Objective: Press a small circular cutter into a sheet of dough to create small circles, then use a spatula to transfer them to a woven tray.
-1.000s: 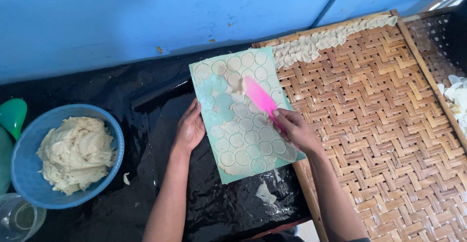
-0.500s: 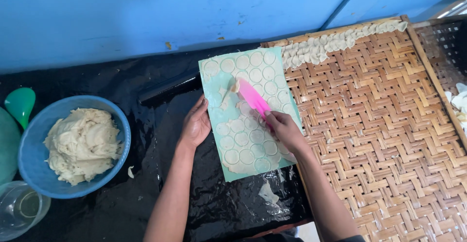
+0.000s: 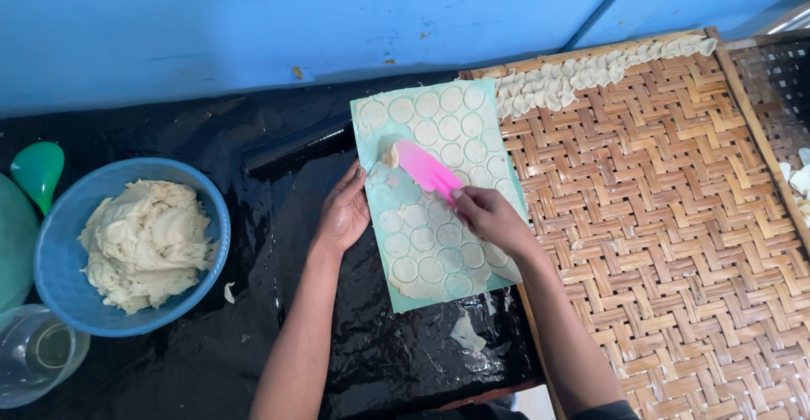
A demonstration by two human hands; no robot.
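Note:
A pale green mould sheet with rows of round holes filled with dough lies on black plastic. My right hand grips a pink scraper, whose blade lies flat on the sheet with a lump of dough at its far tip. My left hand rests flat on the sheet's left edge, fingers together, holding it down.
A blue bowl of pale dough sits at the left, with a green funnel and a clear container beside it. A woven bamboo tray lies at the right, with a row of round dough discs along its far edge.
The scraper has slid left and toward the sheet's upper left, pushing a lump of dough ahead of it. My left hand stays on the sheet's edge.

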